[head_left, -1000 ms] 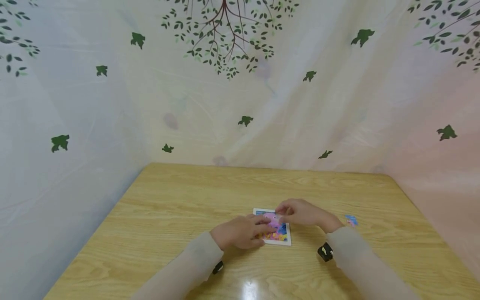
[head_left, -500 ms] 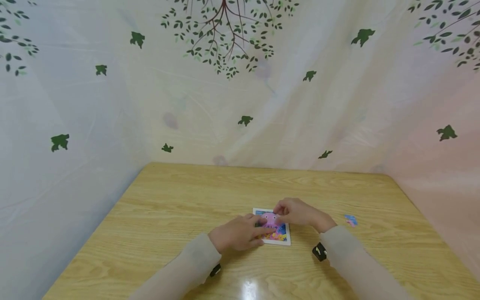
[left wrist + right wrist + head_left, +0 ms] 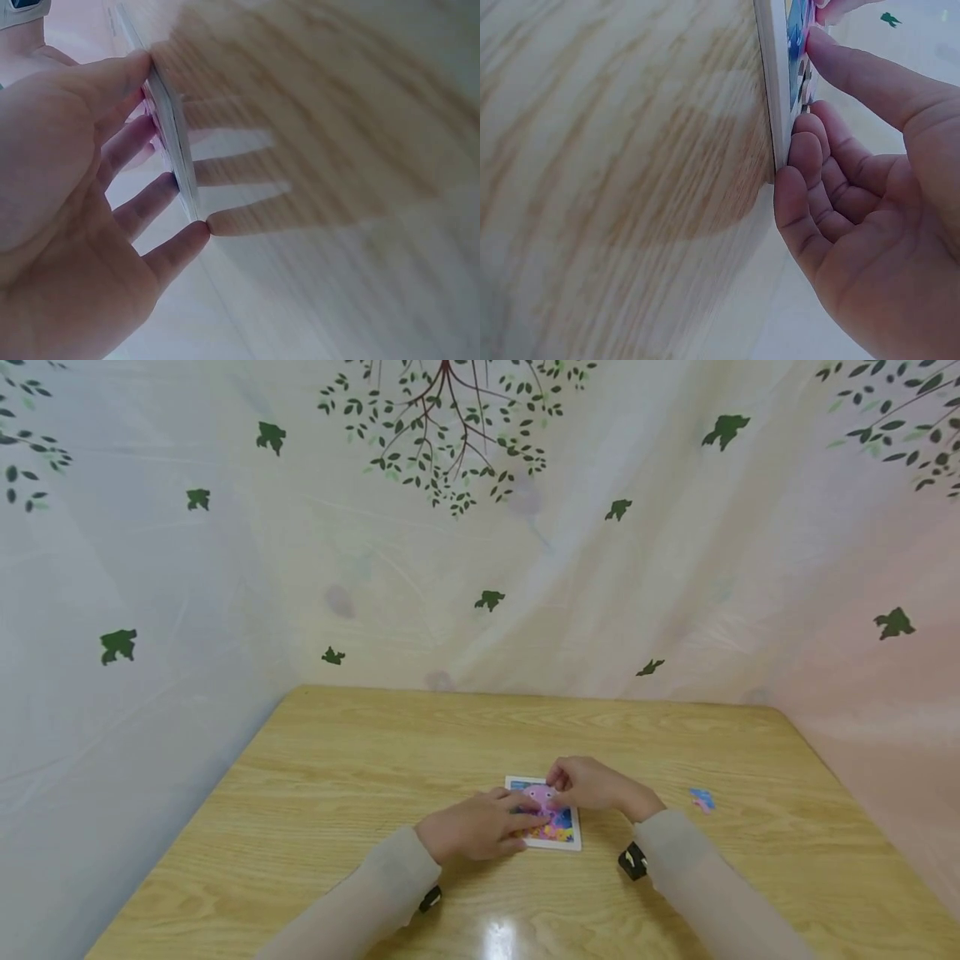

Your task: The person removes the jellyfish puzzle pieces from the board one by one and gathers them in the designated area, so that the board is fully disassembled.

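A small jigsaw puzzle (image 3: 564, 832) in a white-bordered tray lies on the table, showing a pink character and yellow flowers. Over its left part, my left hand (image 3: 482, 827) spreads its fingers. The left wrist view has the thumb (image 3: 135, 71) and fingertips along the tray's edge. My right hand (image 3: 596, 787) is at the upper right of the picture, fingers curled. Thumb and index finger pinch a puzzle piece there, mostly hidden by the hand. In the right wrist view the thumb (image 3: 855, 71) touches the picture, and the other fingertips meet the tray edge (image 3: 774, 90).
One loose puzzle piece (image 3: 702, 800), blue and pink, lies on the wooden table (image 3: 360, 743) to the right of the right hand. A pale curtain (image 3: 420, 560) printed with leaves and birds surrounds the table. Black wrist cameras (image 3: 632, 861) hang under the sleeves.
The right hand and forearm have shifted slightly left over the puzzle. The left hand stays almost still on the tray, and the loose piece has not moved.
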`<act>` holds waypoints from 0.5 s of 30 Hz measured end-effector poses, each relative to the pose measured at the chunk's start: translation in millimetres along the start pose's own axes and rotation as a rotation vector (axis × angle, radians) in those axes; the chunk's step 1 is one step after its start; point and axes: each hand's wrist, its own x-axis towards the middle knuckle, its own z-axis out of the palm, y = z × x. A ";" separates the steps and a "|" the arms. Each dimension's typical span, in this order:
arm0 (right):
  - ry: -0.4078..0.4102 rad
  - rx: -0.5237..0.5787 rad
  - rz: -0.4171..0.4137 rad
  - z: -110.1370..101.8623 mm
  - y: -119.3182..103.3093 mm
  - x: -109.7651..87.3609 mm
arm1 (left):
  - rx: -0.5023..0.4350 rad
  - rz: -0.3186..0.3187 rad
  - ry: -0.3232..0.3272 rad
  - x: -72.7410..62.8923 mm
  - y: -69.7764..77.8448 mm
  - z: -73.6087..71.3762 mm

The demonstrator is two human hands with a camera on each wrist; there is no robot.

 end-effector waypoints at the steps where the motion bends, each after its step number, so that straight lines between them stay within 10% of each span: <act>1: -0.001 0.003 0.002 -0.1 0.0 0.2 | 0.002 0.000 -0.002 0.2 -0.2 0.1; 15: 0.019 0.027 0.003 -0.6 -3.0 -1.1 | 0.030 0.009 -0.019 -0.2 -0.4 0.2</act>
